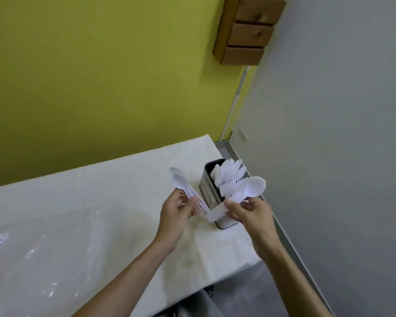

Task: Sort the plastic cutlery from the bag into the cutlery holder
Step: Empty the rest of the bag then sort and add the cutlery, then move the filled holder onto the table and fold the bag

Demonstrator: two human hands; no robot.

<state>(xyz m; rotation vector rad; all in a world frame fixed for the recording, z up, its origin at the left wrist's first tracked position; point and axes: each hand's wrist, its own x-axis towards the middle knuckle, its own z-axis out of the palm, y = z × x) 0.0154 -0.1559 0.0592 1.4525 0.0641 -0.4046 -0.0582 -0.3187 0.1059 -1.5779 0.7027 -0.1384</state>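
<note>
- Bag (32, 252) of clear plastic lies flat and crumpled on the white-covered table (105, 188), well to the left of the cutlery holder (208, 187).
- Left hand (175, 215) hangs just left of the holder, its fingers curled round the handles of a few white plastic spoons (181, 179). Their bowls point up and away, to the left of the holder's rim.
- Cutlery holder, a dark, upright, box-shaped tin, stands near the table's right edge.
- White plastic forks (232, 171) stand packed in the holder with their heads fanning out above its rim towards the right.
- Right hand (252, 215) is at the near right corner of the holder, thumb and fingers pinching a white spoon (255, 186). The bowl sits above the holder's right side and the handle end crosses in front of its near face. Whether this is one spoon or several stacked cannot be told.
- Wooden drawer unit (249, 33) hangs on the wall high above the holder.
</note>
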